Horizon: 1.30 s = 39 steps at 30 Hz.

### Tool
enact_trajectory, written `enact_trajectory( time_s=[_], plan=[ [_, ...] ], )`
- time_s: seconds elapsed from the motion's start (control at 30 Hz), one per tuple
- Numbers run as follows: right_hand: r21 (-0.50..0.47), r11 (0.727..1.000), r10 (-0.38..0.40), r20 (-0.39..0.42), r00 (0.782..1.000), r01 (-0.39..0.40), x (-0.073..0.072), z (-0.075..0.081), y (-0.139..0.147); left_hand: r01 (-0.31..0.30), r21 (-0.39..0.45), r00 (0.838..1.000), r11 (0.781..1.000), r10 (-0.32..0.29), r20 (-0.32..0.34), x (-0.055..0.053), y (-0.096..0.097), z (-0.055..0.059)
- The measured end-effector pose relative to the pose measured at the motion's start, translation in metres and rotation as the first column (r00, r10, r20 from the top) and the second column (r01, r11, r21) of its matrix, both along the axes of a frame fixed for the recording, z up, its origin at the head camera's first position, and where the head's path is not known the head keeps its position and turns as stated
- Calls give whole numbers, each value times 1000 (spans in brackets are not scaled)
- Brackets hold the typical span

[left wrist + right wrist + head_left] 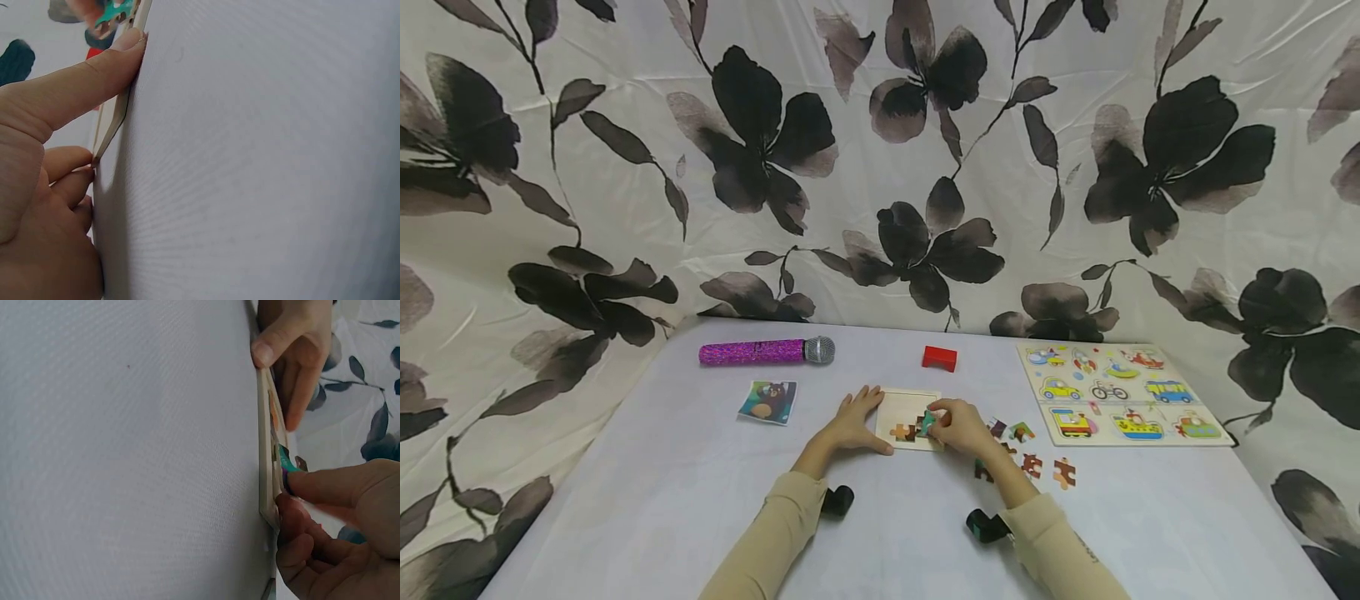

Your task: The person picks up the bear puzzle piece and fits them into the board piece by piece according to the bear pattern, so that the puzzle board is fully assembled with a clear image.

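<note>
A shallow wooden puzzle tray (895, 402) lies on the white cloth, with several joined jigsaw pieces (903, 432) in its lower part. At the tray's left side, my left hand (852, 423) rests with thumb and fingers spread; the thumb (100, 78) presses the near edge. Over the tray's right side, my right hand (961, 427) pinches a green jigsaw piece (287, 461) between thumb and index finger. In the right wrist view the piece sits close over the tray, its lower side partly hidden by the fingertips.
Several loose jigsaw pieces (1032, 465) lie beside and beyond my right forearm. A picture card (769, 402) and a purple glitter microphone (752, 352) are at the left. Behind the tray stands a red block (939, 358). A vehicle puzzle board (1122, 393) lies at the right.
</note>
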State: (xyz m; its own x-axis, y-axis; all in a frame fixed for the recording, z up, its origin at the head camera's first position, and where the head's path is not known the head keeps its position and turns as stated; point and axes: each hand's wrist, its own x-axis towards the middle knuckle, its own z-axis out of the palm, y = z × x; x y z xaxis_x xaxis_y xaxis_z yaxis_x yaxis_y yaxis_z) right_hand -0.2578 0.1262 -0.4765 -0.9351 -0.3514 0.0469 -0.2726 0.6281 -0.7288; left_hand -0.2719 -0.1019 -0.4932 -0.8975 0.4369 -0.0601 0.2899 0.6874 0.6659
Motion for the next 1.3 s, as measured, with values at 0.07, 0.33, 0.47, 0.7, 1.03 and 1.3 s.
enact_trajectory(
  time_s=[0.07,0.33,0.47,0.7,1.03,1.3],
  plan=[
    [6,999,40,-6,999,-40,0,1,0,3,-1,1000,1000,-3,-5,0,0,0],
    [-5,993,114,49,992,-114,-2,5,5,23,4,1000,1000,-23,-16,0,0,2],
    [60,987,147,31,989,-149,-2,3,4,36,30,999,999,-35,-33,0,-2,2],
    [137,976,181,-71,981,-170,3,-2,-2,-25,120,998,992,32,-58,2,-3,-6],
    [116,972,222,-185,957,-203,8,-7,1,-45,268,965,963,110,-237,9,7,0],
    [94,970,238,-172,956,-224,9,-9,5,41,98,966,994,-15,-256,9,14,3]
  ],
)
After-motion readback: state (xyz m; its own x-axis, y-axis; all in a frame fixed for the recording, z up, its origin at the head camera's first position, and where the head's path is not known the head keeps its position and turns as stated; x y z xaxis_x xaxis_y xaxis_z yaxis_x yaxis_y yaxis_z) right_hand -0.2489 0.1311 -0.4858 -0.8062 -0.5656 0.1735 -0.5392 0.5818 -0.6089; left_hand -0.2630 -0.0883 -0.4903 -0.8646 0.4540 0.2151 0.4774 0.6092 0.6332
